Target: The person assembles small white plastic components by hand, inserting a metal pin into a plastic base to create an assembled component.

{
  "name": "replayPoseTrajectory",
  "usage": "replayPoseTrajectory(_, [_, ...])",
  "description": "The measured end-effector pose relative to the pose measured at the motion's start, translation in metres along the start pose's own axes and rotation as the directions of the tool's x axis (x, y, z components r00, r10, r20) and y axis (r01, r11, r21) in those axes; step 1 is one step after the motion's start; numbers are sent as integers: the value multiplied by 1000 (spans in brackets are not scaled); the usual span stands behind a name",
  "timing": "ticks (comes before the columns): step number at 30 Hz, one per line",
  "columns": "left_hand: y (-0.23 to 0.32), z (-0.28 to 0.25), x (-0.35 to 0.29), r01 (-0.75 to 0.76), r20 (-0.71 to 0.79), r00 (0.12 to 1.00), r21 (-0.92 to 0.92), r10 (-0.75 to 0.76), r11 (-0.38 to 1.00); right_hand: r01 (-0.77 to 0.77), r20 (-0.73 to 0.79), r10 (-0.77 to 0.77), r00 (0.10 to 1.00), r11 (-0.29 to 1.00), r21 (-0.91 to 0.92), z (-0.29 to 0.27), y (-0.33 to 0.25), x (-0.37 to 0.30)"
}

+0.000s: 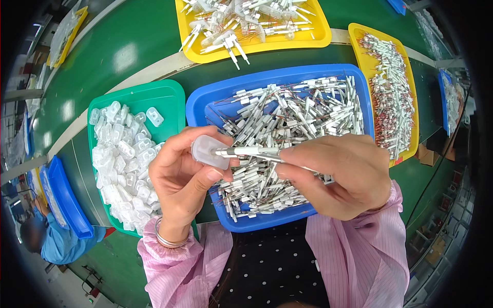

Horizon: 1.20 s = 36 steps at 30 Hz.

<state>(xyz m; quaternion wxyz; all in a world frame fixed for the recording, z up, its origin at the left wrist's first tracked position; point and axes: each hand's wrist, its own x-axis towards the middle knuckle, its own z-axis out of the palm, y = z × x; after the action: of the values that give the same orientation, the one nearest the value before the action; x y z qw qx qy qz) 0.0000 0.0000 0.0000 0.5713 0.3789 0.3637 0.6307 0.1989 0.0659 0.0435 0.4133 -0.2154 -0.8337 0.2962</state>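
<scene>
My left grip (177, 177) is curled around a translucent white housing (208, 150), thumb on the near side and fingers behind it. My right grip (346, 174) is pinched narrow, thumb and forefinger closing on a slim white-and-silver piece (246, 151), which points left from my fingertips. Its tip meets the housing between my two hands; I cannot tell how deep it sits. A metal bangle (170, 241) circles the wrist just below my left grip, and pink striped sleeves (359, 251) cover both my forearms.

Directly beneath and beyond both grips lies a blue tray (194, 110), heaped with loose slim pieces (277, 113) like the one I hold, lying in all directions. To the left of my left grip, a green tray (174, 95) carries a pile of loose housings (120, 151). Beyond my right grip, off to its right, a long yellow tray (359, 38) is packed with small pieces with reddish wires (393, 92).

Farther ahead of both grips, a wider yellow tray (267, 50) holds housings with slim pieces and thin wires (257, 20). The green tabletop (115, 61) stretches away past it. Well off to my left, a person in blue (69, 241) sits near another blue tray (69, 200).
</scene>
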Motion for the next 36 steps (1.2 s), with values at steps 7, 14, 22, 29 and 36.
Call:
replayPoseTrajectory(7, [1, 2, -1, 16, -4, 1000, 26, -15, 1000, 31, -2, -32, 999, 993, -112, 3, -5, -1])
replayPoseTrajectory(14, [0, 3, -5, 51, 25, 998, -20, -51, 998, -189, 133, 161, 978, 953, 238, 7, 2, 1])
replayPoseTrajectory(22, [-10, 5, -10, 120, -23, 992, -150, -125, 981, -352, 79, 370, 926, 768, 534, 29, 14, -7])
replayPoseTrajectory(29, [-18, 0, -7, 29, 51, 998, -95, -24, 995, -409, 93, 426, 900, 751, 519, 33, 13, -11])
replayPoseTrajectory(36, [-22, 3, -6, -34, 47, 998, 0, 34, 999, -237, -35, 262, 965, 916, 323, 40, 17, -16])
